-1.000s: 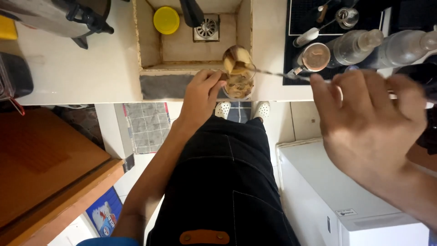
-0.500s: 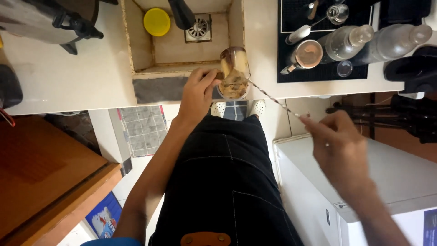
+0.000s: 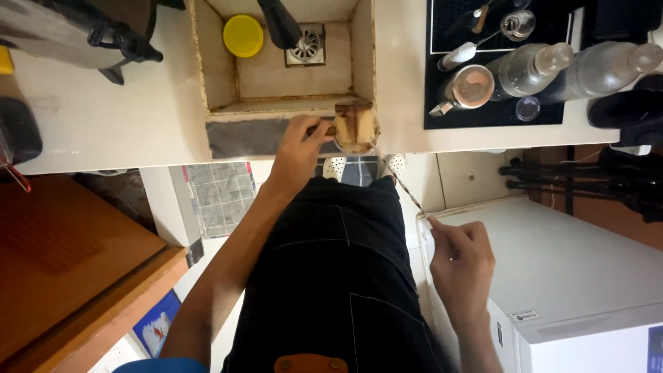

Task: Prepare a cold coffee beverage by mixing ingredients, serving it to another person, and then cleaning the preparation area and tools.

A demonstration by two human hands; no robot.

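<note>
A small white rectangular label (image 3: 526, 316) sits on the top of the white chest appliance (image 3: 587, 276) at lower right, near its front edge; a blue patch shows at the far right corner. On the floor at lower left lies a blue packet with a red and white picture (image 3: 157, 324).

The left hand (image 3: 298, 146) has its grip closed around a clear glass of pale brown liquid (image 3: 356, 128), held at the front edge of the pale surface (image 3: 103, 117), just in front of the square sink (image 3: 290, 59). The right hand (image 3: 459, 259) is pinched shut on the end of a long thin stirring rod (image 3: 407, 193), which slants from the fingers up toward the glass; whether its tip touches the glass cannot be told.

A yellow lid (image 3: 243, 35) lies in the sink beside the drain. To the right, a black mat (image 3: 483, 110) carries clear bottles (image 3: 532, 67) and a round metal cup (image 3: 471, 86), well apart from the glass. Open floor lies between the surface and the appliance, partly filled by the person's dark apron.
</note>
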